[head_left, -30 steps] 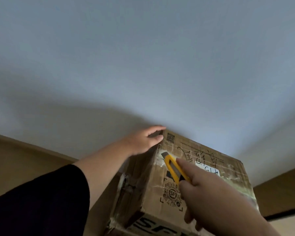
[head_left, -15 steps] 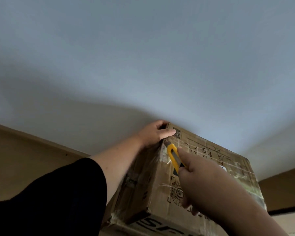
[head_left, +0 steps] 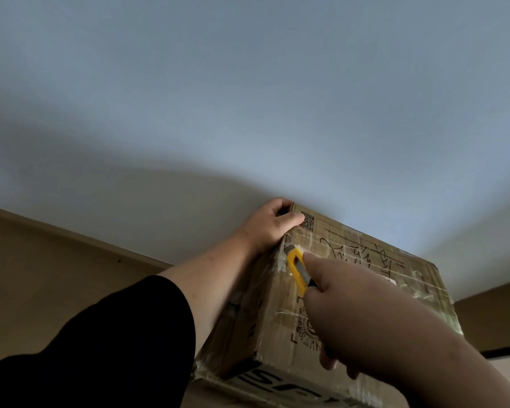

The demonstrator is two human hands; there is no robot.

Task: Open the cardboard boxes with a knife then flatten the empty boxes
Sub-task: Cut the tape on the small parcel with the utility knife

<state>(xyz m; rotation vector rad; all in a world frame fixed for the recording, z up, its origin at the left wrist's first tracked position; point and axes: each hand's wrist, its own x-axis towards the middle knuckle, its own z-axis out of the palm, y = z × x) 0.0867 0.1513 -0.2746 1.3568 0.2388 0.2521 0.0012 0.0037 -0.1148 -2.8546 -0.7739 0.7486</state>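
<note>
Head view: right hand (head_left: 362,313) grips the knife (head_left: 298,270) at the box (head_left: 351,290) corner; left hand (head_left: 270,223) clutches that corner, so a slip risks cutting it

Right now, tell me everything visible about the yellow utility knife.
The yellow plastic utility knife is slim, with a grey metal slider channel along its middle and a short grey blade tip at the front. The right hand grips its rear half, hiding the end. It points up and left, its tip at the taped upper edge of the brown cardboard box, just below the left hand that holds the box's corner.
</note>
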